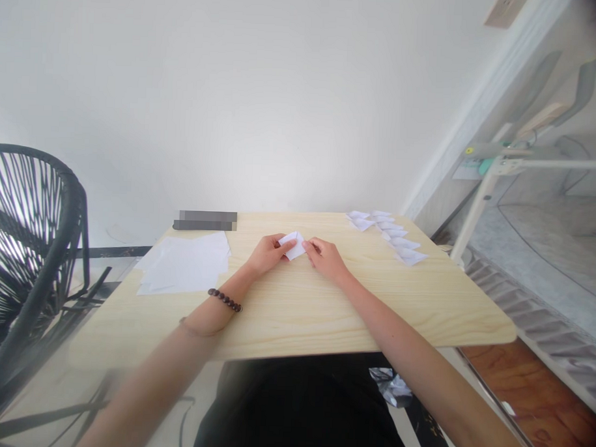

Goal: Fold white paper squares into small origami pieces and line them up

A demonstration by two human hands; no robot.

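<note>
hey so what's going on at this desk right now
A person's left hand and right hand hold a small folded piece of white paper over the wooden table. Flat white sheets lie at the table's left, and several folded paper pieces sit toward its far right corner.

A dark, slender object [205,225], its surface pixelated, lies at the far left corner of a pale wood-grain worktop [422,312], while a black corded chair [57,261] stands off the left edge. Beyond the right edge rise a white metal frame [479,207] and, higher up, a wall plate [505,10]; crumpled silvery material [392,387] shows below the near edge.
</note>
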